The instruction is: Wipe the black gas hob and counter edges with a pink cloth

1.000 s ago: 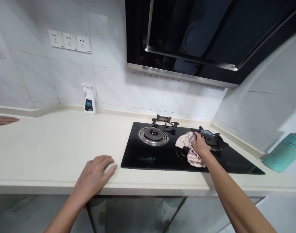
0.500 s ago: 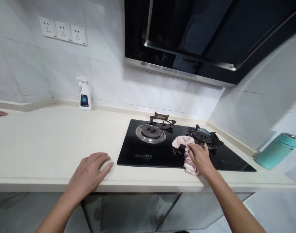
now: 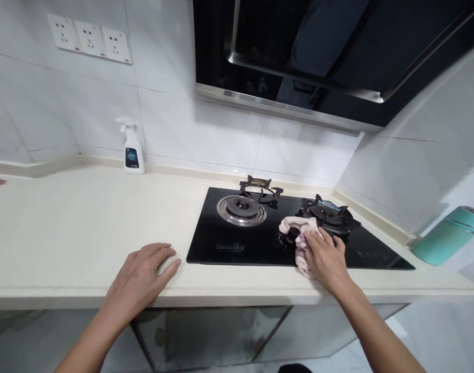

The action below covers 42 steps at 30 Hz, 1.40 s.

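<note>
My right hand (image 3: 325, 257) has its fingers closed over a pale pink cloth (image 3: 302, 226), beside the black knobs (image 3: 293, 234) of the gas stove. The cloth drapes around the knobs and down over the front edge of the glass stove top (image 3: 271, 251). My left hand (image 3: 145, 269) rests on the cream countertop (image 3: 85, 228), left of the stove, its fingers spread and holding nothing. The left burner (image 3: 242, 207) is bare, and its pot support (image 3: 261, 190) lies behind it. On the right burner (image 3: 326, 215) the pot support is in place.
A white spray bottle (image 3: 133, 147) stands against the back wall. At the right end of the counter is a tilted-looking teal flask (image 3: 448, 235). The black range hood (image 3: 291, 52) overhangs the stove. Three wall sockets (image 3: 91, 39) sit at upper left.
My right hand has shifted slightly right and its fingers lie flatter over the cloth, whose top edge has moved right. My left hand stays in place. The view has tilted a little.
</note>
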Available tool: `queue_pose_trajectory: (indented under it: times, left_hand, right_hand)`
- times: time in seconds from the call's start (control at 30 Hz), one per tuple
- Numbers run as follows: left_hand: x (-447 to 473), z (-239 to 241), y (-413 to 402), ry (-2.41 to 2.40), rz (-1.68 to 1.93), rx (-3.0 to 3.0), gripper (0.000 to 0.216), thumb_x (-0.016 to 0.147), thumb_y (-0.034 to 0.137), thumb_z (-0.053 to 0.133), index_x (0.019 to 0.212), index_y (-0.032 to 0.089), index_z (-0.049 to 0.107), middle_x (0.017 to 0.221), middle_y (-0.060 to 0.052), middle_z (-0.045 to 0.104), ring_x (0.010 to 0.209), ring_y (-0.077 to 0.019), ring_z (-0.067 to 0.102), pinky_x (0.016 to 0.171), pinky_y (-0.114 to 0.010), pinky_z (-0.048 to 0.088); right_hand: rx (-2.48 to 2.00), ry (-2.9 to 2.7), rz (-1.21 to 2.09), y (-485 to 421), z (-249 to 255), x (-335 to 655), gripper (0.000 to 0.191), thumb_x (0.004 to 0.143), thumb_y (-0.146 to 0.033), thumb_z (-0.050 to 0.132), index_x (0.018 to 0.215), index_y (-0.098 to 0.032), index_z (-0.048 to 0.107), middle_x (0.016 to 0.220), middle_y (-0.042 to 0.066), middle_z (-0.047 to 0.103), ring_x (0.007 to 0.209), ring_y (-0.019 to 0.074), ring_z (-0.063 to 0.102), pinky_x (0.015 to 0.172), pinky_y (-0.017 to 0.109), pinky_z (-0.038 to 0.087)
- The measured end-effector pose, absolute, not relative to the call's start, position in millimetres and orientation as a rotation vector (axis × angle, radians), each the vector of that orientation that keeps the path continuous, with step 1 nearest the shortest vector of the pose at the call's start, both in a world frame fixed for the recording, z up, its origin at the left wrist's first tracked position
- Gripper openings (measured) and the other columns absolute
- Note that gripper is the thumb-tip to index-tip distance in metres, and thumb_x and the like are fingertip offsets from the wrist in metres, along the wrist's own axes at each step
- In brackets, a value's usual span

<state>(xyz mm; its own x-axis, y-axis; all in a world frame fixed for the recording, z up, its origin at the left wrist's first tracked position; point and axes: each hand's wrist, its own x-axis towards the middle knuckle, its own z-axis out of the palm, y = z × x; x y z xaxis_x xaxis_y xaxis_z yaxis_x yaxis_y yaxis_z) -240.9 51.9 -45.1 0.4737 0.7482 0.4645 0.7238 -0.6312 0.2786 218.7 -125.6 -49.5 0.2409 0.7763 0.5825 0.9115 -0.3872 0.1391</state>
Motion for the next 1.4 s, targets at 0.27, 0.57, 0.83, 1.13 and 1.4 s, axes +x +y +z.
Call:
queue_pose_trajectory:
  times: [0.27,0.57,0.83,1.13,1.4]
  left_hand:
    - [-241.4,-45.5,52.8,1.323,0.866,2.660,0.047,0.095,0.059,0.047,0.109,0.025,0.076,0.128,-0.008,0.074,0.127,-0.0320,0.064,0.106,-0.048,0.045]
    - [-241.6,-44.6,52.0,1.313,0.890,2.644,0.044,0.096,0.057,0.047,0.106,0.026,0.076,0.125,-0.008,0.076,0.125,-0.0305,0.065,0.105,-0.045,0.047]
    - [-241.7,-46.3,53.0,1.315,0.911,2.637,0.045,0.095,0.058,0.048,0.106,0.026,0.076,0.125,-0.008,0.076,0.125,-0.0320,0.065,0.104,-0.046,0.047]
    - [-241.9,-45.0,52.4,1.314,0.898,2.636,0.045,0.095,0.059,0.048,0.106,0.026,0.077,0.124,-0.008,0.076,0.125,-0.0319,0.065,0.105,-0.045,0.048]
    - [-242.7,-44.0,53.0,1.296,0.898,2.634,0.044,0.096,0.059,0.048,0.105,0.026,0.076,0.124,-0.008,0.076,0.123,-0.0309,0.066,0.105,-0.045,0.047]
  right_hand:
    - [-2.470,-1.604,-0.417,-47.0,-16.3,273.2,0.048,0.099,-0.022,0.039,0.142,-0.026,0.061,0.136,0.010,0.070,0.127,0.0280,0.062,0.115,0.055,0.031]
    - [-2.389,-1.766,-0.404,-55.3,-22.6,267.2,0.050,0.101,-0.021,0.039,0.149,-0.025,0.054,0.140,0.011,0.068,0.126,0.0262,0.064,0.119,0.055,0.029]
    - [-2.276,-1.655,-0.885,-107.2,-56.0,224.4,0.053,0.104,-0.032,0.038,0.151,-0.009,0.045,0.132,0.022,0.067,0.134,0.0315,0.054,0.124,0.062,0.009]
    - [-2.495,-1.278,-0.758,-110.4,-60.3,193.5,0.062,0.099,-0.054,0.052,0.154,-0.025,0.049,0.129,0.024,0.059,0.104,0.0381,0.058,0.083,0.050,0.044]
    - [-2.464,-1.300,-0.761,-111.2,-60.0,218.2,0.066,0.094,-0.039,0.059,0.151,-0.009,0.045,0.092,0.016,0.064,0.082,0.0301,0.060,0.077,0.039,0.043]
